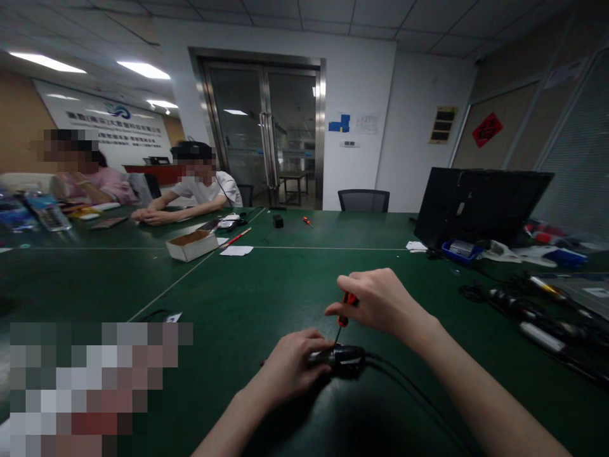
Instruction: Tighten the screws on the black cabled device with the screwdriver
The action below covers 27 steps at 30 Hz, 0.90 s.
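Note:
My left hand is closed around a dark, elongated corded device lying on the green table, its exact kind unclear. The device's left part is hidden beneath my fingers. From its right end a black cable runs toward the table's near side. Above it, my right hand grips the red and black handle of a screwdriver. The screwdriver is nearly upright, and its thin shaft reaches down to the top of the device, close to my left fingertips. Whether the tip sits in a screw cannot be made out.
A black monitor stands at the right, near a blue tray and several corded devices. Farther off lie an open box, a small screwdriver and a black block. Two people sit at the far left.

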Each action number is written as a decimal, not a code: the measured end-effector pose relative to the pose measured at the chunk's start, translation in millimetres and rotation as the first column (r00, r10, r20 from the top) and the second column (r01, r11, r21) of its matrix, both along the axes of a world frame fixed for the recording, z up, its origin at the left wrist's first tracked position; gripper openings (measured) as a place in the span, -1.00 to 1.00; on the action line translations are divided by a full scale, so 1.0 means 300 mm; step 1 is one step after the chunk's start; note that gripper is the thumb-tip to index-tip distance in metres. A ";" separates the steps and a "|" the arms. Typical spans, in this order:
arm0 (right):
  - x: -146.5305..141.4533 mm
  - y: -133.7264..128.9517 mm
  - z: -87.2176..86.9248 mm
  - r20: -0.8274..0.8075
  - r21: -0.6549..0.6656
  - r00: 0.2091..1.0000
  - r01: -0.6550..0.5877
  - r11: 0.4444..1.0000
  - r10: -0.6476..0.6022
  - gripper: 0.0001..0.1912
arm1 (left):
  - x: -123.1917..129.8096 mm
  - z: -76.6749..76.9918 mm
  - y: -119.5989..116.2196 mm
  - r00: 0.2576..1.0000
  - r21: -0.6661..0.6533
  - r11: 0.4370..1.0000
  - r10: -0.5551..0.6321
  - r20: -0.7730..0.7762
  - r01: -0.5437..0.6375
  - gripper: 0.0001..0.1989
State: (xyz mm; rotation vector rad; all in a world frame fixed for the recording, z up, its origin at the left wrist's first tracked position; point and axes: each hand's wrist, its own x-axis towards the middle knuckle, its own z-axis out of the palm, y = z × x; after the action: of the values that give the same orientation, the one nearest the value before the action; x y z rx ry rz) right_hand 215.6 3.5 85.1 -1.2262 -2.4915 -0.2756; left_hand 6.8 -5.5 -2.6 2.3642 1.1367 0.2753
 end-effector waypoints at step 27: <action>-0.012 -0.023 0.007 -0.072 -0.103 0.992 -0.111 0.988 0.104 -0.76 | 0.003 0.000 -0.003 1.000 0.021 1.000 0.005 0.001 -0.005 -0.70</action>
State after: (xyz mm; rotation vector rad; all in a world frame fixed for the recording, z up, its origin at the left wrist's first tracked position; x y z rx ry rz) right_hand 212.0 -3.5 87.3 -1.1162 -2.5329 -0.0742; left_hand 7.9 -6.3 -2.7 2.3798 1.1444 0.2908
